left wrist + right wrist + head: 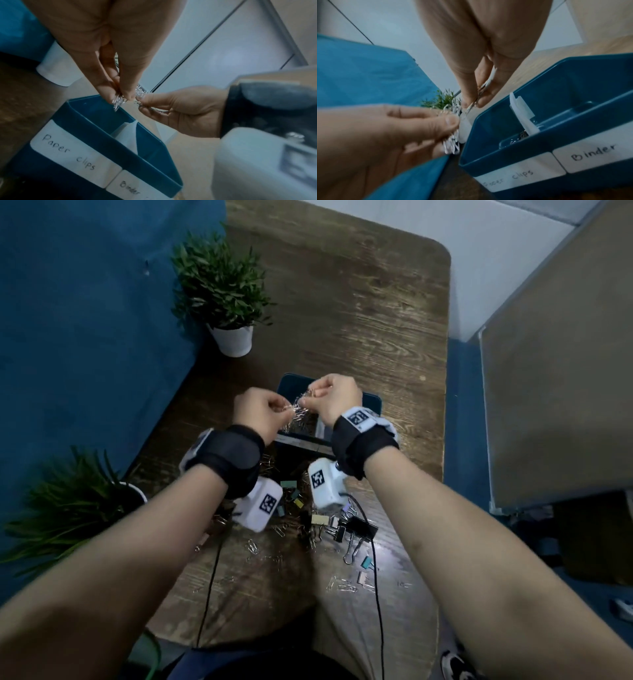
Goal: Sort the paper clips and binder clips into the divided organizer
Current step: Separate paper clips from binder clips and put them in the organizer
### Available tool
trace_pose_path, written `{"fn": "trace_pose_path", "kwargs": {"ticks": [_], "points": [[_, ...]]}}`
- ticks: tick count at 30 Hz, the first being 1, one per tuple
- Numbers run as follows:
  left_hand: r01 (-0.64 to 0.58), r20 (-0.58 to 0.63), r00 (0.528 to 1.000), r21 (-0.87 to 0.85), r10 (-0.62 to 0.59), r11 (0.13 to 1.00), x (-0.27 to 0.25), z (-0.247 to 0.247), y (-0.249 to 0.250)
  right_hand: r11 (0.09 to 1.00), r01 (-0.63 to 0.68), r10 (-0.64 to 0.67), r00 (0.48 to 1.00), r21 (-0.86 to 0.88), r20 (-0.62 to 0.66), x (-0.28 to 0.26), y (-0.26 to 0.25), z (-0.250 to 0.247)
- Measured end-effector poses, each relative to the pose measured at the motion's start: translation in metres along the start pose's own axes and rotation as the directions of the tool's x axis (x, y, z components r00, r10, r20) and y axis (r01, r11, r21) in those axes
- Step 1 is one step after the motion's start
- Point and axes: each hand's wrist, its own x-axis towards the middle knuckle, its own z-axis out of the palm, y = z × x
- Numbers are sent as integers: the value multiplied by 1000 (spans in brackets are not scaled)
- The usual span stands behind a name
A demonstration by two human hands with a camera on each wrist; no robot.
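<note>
- My left hand (260, 410) and right hand (337, 398) meet above the blue organizer (371, 402), both raised off the table (359, 313).
- Each hand pinches part of one tangled bunch of silver paper clips (297, 409); thumb and fingertips are curled tight on the wire, and the bunch spans the gap between them.
- From the left wrist, clips (118, 102) hang from my fingertips over the far corner of the organizer (106, 129), just above its rim.
- From the right wrist, the bunch (452, 143) sits beside the organizer's (505, 155) outer wall, not yet inside.
- The near wall carries two white labels: "Paper clips" (67, 152) and "Binder" (594, 152). A white divider (522, 115) splits the tray; a few clips (520, 136) already lie at the bottom of the paper-clip side.
- Loose paper clips (270, 556) and binder clips (349, 530) lie scattered on the table's near half, under my wrists.
- Two potted plants stand to the left: one (222, 292) beyond the organizer, one (72, 501) at the table's near left edge. The far half of the table lies open up to its rounded corner.
</note>
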Motion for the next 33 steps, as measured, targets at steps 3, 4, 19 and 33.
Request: {"fn": "trace_pose_path", "kwargs": {"ticks": [3, 4, 19, 33], "points": [[29, -16, 999, 52, -28, 998, 23, 6, 1, 1000, -8, 8, 1000, -18, -28, 10, 1, 10], [37, -5, 999, 76, -37, 996, 28, 8, 1, 1000, -12, 11, 1000, -20, -4, 10, 3, 14], [-276, 188, 954, 235, 235, 932, -17, -6, -44, 938, 339, -321, 930, -77, 179, -45, 26, 22], [-378, 510, 854, 477, 100, 794, -103, 14, -118, 583, 543, -148, 802, -604, 578, -100, 94, 46]]}}
